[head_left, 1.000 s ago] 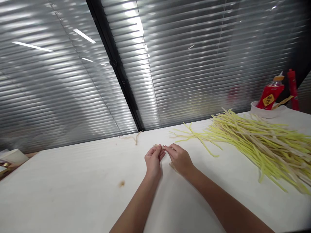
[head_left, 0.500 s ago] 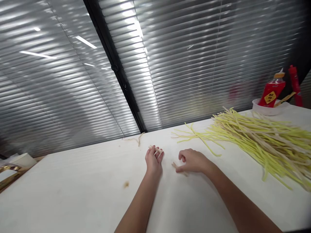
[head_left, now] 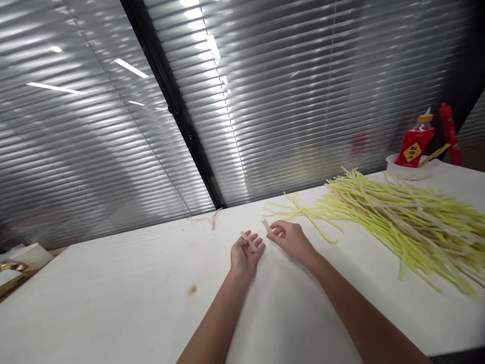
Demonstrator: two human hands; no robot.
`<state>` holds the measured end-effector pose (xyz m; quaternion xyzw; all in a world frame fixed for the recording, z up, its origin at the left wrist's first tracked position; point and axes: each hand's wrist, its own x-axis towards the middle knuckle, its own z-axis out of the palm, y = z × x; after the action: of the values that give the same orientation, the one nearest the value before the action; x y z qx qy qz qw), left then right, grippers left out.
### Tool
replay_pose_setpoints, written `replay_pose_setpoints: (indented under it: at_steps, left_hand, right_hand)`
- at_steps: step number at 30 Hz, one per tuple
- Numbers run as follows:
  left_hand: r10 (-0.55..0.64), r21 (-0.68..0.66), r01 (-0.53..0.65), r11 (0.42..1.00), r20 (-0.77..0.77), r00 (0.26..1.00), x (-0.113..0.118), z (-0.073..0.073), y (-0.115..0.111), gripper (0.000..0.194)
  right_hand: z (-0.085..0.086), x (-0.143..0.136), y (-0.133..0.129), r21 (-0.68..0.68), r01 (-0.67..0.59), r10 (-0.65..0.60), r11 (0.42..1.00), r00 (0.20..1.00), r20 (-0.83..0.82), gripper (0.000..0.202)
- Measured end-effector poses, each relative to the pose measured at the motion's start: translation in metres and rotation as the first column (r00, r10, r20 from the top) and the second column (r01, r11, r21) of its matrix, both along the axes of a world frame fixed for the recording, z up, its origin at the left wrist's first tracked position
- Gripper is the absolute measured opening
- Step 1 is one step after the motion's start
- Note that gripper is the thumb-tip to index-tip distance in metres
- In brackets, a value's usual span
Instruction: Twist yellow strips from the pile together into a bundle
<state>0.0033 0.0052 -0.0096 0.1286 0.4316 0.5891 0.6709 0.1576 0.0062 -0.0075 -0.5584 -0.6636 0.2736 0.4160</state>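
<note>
My left hand (head_left: pixel 242 260) is turned palm up above the white table, its fingers loosely apart. Across those fingers lies a short beige fuzzy strip, like a folded pipe cleaner (head_left: pixel 249 242), held near the thumb. Just to the right, my right hand (head_left: pixel 293 242) pinches another short beige pipe cleaner (head_left: pixel 266 225) between thumb and fingers; part of it is hidden by the fingertips. The two hands are close together but apart.
A large heap of yellow and beige pipe cleaners (head_left: pixel 394 217) spreads over the right side of the table (head_left: pixel 113 293). Behind it, a white bowl (head_left: pixel 411 173) holds a red bottle (head_left: pixel 415 146). Loose beige strands (head_left: pixel 213 220) lie near the blinds (head_left: pixel 280 126).
My right hand has moved up and left with its beige pipe cleaner, closer to my left hand. My left hand has opened out and turned its palm up. The view has shifted slightly.
</note>
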Motion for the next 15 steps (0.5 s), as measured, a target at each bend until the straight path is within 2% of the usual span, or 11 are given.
replay_pose_setpoints:
  at_steps: [1,3,6,8,11,13,14,15]
  left_hand:
    - [-0.048,0.014,0.048,0.999,0.026,0.998,0.003,-0.001,-0.002,0.026]
    - [-0.152,0.06,0.148,0.987,0.075,0.985,0.008,-0.002,-0.007,0.023]
    - [-0.256,0.131,0.245,0.961,0.073,0.964,0.015,-0.006,-0.011,0.01]
    - [-0.242,0.139,0.234,0.962,0.045,0.969,0.016,-0.007,-0.011,0.003]
    - [-0.21,0.048,0.207,0.977,0.077,0.975,0.008,-0.004,-0.005,0.006]
    - [-0.174,-0.059,0.181,0.982,0.11,0.979,-0.006,0.001,0.002,0.009]
    - [-0.126,-0.093,0.138,0.986,0.12,0.985,-0.017,0.005,0.005,0.008]
    - [-0.027,-0.118,0.042,0.992,0.12,0.992,-0.031,0.009,0.008,0.009]
  right_hand:
    - [-0.002,-0.004,0.0,0.003,-0.007,0.007,1.0,0.996,-0.085,0.02]
    - [-0.007,-0.013,-0.001,0.002,-0.053,0.053,0.999,0.989,-0.137,0.018]
    - [-0.012,-0.023,-0.005,0.014,-0.093,0.092,0.996,0.996,0.021,0.013]
    - [-0.013,-0.024,-0.006,0.043,-0.128,0.122,0.991,0.985,0.12,0.013]
    - [-0.01,-0.021,-0.005,0.088,-0.291,0.279,0.953,0.953,0.121,0.008]
    - [-0.009,-0.019,-0.003,0.092,-0.366,0.362,0.926,0.931,0.055,0.024]
    - [-0.009,-0.018,-0.002,0.087,-0.377,0.377,0.922,0.926,0.022,0.031]
    - [-0.009,-0.018,-0.002,0.077,-0.377,0.378,0.923,0.926,-0.005,0.035]
